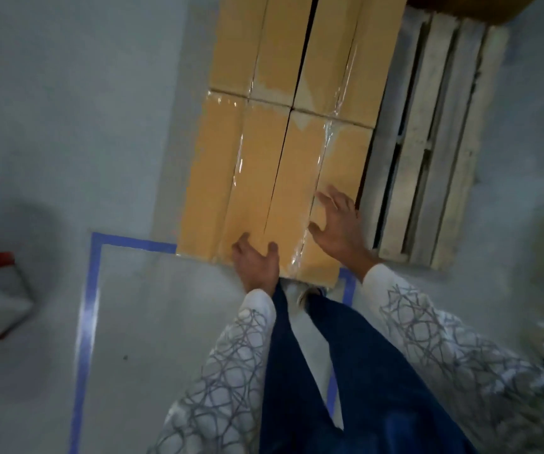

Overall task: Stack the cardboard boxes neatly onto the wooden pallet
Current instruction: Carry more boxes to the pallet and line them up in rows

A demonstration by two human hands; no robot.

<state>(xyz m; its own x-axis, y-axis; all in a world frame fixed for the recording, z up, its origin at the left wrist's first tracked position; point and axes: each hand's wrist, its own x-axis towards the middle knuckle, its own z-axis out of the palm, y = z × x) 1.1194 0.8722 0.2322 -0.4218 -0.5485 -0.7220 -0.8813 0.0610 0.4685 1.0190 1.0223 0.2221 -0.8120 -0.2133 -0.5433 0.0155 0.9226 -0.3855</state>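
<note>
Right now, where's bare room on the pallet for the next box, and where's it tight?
Free: the bare slats of the wooden pallet, between the cardboard boxes and the pallet's right edge. The floor inside the blue tape is also bare. Crowded: the near box row, where the left hand and right hand sit.

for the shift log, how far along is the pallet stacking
Done: four cardboard boxes sit in two rows on the wooden pallet. In hand: right hand presses the near right box, left hand at its near edge. Left: bare slats at right to fill.
</note>
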